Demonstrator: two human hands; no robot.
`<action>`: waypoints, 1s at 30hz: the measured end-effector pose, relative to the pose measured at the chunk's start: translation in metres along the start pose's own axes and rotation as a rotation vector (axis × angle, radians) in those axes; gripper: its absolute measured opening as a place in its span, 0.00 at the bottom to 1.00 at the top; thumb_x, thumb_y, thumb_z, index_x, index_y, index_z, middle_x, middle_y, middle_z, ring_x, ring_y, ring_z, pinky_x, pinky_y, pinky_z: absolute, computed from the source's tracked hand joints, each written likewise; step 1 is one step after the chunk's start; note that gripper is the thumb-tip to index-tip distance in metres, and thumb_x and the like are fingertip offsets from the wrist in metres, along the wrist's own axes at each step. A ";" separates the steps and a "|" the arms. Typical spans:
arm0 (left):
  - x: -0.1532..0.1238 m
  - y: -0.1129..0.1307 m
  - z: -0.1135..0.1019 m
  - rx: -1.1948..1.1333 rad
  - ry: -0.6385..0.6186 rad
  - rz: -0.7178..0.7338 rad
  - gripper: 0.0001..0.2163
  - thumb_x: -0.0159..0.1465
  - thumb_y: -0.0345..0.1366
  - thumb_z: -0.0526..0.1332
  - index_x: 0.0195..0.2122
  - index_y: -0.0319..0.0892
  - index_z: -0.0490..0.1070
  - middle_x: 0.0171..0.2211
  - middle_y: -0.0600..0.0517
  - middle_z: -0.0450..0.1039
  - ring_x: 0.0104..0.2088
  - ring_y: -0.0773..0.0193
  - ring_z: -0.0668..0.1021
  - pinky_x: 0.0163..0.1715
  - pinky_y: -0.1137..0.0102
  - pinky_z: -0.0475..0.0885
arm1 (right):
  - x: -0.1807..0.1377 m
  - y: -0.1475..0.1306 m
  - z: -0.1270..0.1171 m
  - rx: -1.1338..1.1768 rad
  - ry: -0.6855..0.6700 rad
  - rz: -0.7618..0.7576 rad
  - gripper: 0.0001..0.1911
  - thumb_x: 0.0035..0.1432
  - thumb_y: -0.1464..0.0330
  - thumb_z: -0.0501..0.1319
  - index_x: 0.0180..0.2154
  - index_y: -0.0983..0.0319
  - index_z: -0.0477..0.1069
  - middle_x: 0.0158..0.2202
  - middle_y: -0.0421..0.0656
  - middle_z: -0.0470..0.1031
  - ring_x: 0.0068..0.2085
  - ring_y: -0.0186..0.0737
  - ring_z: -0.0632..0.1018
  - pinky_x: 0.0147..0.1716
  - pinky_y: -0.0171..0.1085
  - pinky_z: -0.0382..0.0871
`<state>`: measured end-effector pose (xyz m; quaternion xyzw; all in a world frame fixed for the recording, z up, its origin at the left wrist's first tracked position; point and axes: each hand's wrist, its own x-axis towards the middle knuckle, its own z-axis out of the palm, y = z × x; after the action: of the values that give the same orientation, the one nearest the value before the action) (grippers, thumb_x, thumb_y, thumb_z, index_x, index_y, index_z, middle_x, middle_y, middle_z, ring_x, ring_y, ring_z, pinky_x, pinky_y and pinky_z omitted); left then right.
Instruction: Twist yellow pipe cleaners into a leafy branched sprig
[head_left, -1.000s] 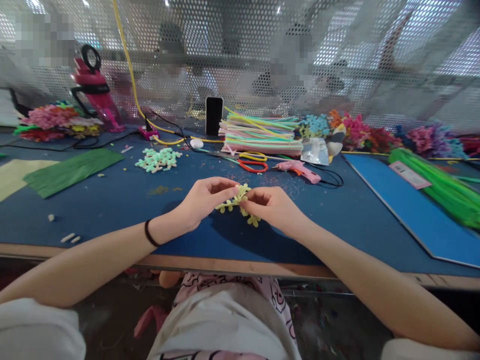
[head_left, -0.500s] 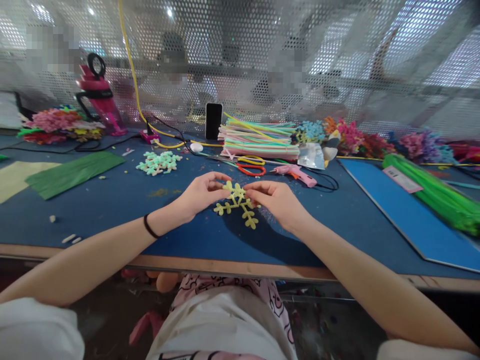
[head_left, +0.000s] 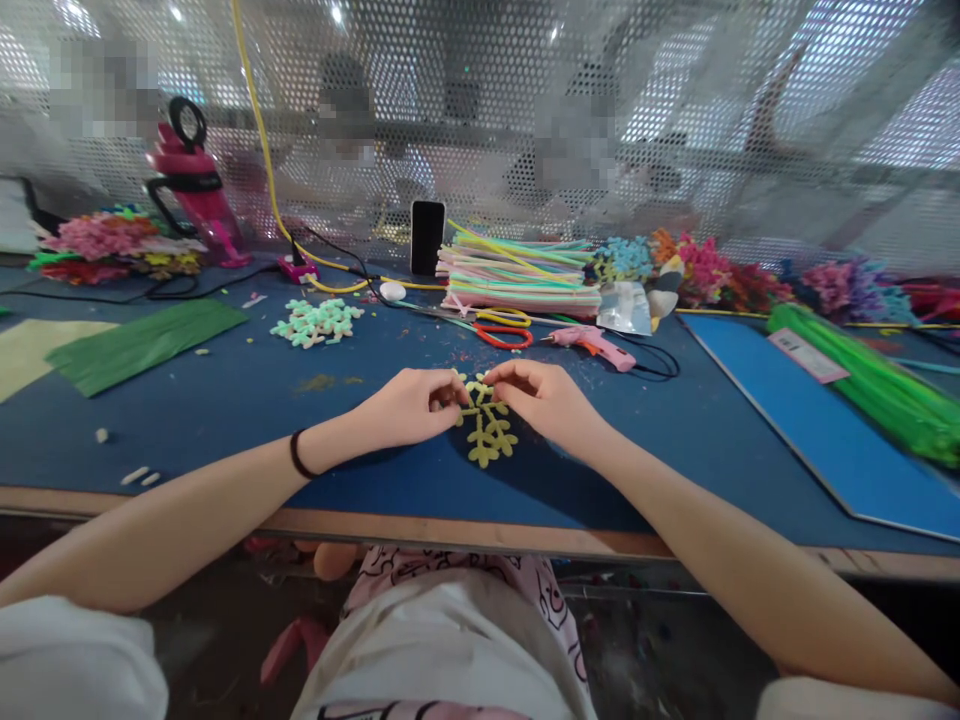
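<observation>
Both my hands meet over the blue mat (head_left: 225, 400) near the table's front edge, pinching a yellow pipe-cleaner snowflake (head_left: 487, 435). My left hand (head_left: 409, 408) grips the snowflake's upper left part with fingertips closed on it. My right hand (head_left: 547, 400) pinches its upper right part. The lower branches of the snowflake hang free toward me, and its top is partly hidden by my fingers.
A pale green snowflake pile (head_left: 319, 322), scissors (head_left: 504, 328), a pink glue gun (head_left: 592, 343), a stack of pipe cleaners (head_left: 521, 275) and a phone (head_left: 427, 236) lie beyond. Green paper (head_left: 142, 345) lies left; a green bundle (head_left: 870, 385) lies right. People sit behind the mesh screen.
The snowflake has been turned between my fingers, so its branches now bunch and hang toward me. Both hands have stayed in about the same place.
</observation>
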<state>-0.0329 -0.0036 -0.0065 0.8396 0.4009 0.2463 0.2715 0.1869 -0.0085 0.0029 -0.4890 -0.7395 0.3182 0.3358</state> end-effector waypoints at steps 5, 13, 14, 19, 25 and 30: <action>-0.004 -0.002 0.004 0.331 0.051 0.204 0.08 0.60 0.33 0.59 0.40 0.41 0.72 0.40 0.47 0.74 0.45 0.56 0.75 0.48 0.63 0.68 | -0.002 -0.007 -0.018 -0.184 -0.333 -0.347 0.07 0.55 0.64 0.67 0.34 0.61 0.75 0.34 0.43 0.75 0.42 0.42 0.72 0.43 0.40 0.67; 0.001 -0.006 0.006 0.307 0.016 0.166 0.07 0.63 0.37 0.59 0.40 0.42 0.71 0.38 0.47 0.74 0.43 0.56 0.75 0.46 0.63 0.68 | 0.002 0.005 -0.010 -0.278 -0.468 -0.574 0.11 0.55 0.61 0.69 0.28 0.61 0.74 0.31 0.43 0.75 0.43 0.44 0.67 0.46 0.43 0.61; 0.001 -0.007 0.007 0.292 0.018 0.158 0.07 0.63 0.37 0.59 0.41 0.42 0.71 0.38 0.47 0.75 0.43 0.56 0.75 0.45 0.64 0.68 | 0.003 0.006 -0.008 -0.291 -0.454 -0.582 0.12 0.55 0.61 0.69 0.28 0.61 0.74 0.29 0.43 0.75 0.42 0.44 0.67 0.46 0.43 0.61; 0.003 -0.007 0.007 0.243 0.076 0.123 0.08 0.64 0.36 0.57 0.41 0.43 0.72 0.37 0.49 0.76 0.39 0.59 0.76 0.42 0.67 0.67 | 0.001 0.003 -0.006 -0.285 -0.474 -0.612 0.12 0.55 0.59 0.69 0.28 0.61 0.75 0.29 0.43 0.75 0.42 0.44 0.67 0.44 0.42 0.62; 0.005 0.001 0.003 0.031 0.143 -0.031 0.11 0.65 0.40 0.55 0.40 0.44 0.74 0.30 0.52 0.77 0.28 0.64 0.75 0.31 0.71 0.66 | 0.000 -0.002 -0.014 -0.305 -0.306 -0.591 0.18 0.67 0.63 0.57 0.27 0.63 0.74 0.25 0.43 0.72 0.38 0.41 0.68 0.41 0.39 0.64; 0.022 0.005 -0.010 -0.185 0.090 -0.144 0.13 0.64 0.42 0.54 0.43 0.43 0.73 0.31 0.52 0.78 0.25 0.65 0.76 0.27 0.72 0.69 | 0.003 0.001 -0.014 -0.413 -0.219 -0.625 0.19 0.66 0.65 0.58 0.23 0.63 0.72 0.24 0.43 0.71 0.32 0.38 0.69 0.38 0.38 0.63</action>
<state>-0.0244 0.0140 0.0085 0.7681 0.4476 0.2995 0.3464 0.1972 -0.0033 0.0108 -0.2609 -0.9327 0.0953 0.2301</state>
